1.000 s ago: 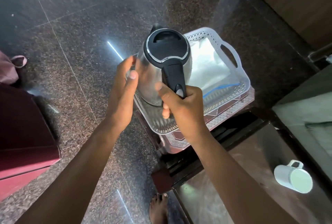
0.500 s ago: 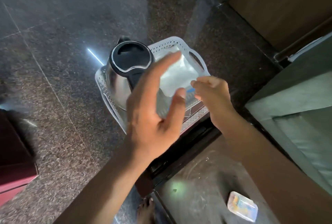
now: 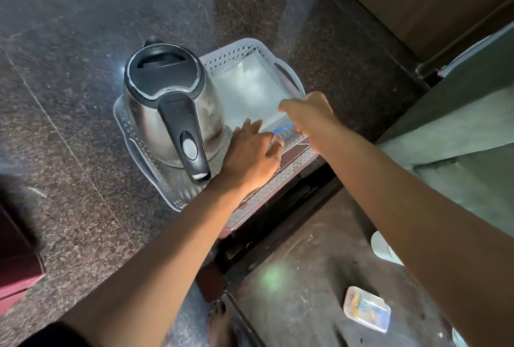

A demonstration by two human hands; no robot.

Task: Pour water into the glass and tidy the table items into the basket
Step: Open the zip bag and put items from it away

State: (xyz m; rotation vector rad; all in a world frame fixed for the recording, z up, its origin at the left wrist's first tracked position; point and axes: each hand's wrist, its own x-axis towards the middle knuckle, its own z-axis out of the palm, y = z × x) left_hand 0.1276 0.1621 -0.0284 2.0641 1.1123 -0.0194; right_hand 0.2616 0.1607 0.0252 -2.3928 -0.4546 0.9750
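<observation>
A steel kettle (image 3: 167, 107) with a black lid and handle stands upright in the left half of the white perforated basket (image 3: 236, 49). A clear plastic bag (image 3: 250, 91) with a blue zip strip (image 3: 282, 128) lies flat in the right half. My left hand (image 3: 250, 155) rests, fingers spread, on the basket's front part beside the kettle, its fingertips at the blue strip. My right hand (image 3: 308, 113) hovers over the basket's right rim with fingers curled down; what they touch is hidden. No glass is in view.
The basket sits on a maroon stool (image 3: 292, 157) over a dark granite floor (image 3: 83, 41). On the brown table (image 3: 292, 277) at lower right lie a small clear box with colourful contents (image 3: 367, 309) and a white mug (image 3: 382, 248), half hidden by my right arm. A bare foot (image 3: 219, 321) is below.
The kettle, held in both hands a second ago, now stands in the basket. Both hands let go and moved down to the basket's front right, at the bag.
</observation>
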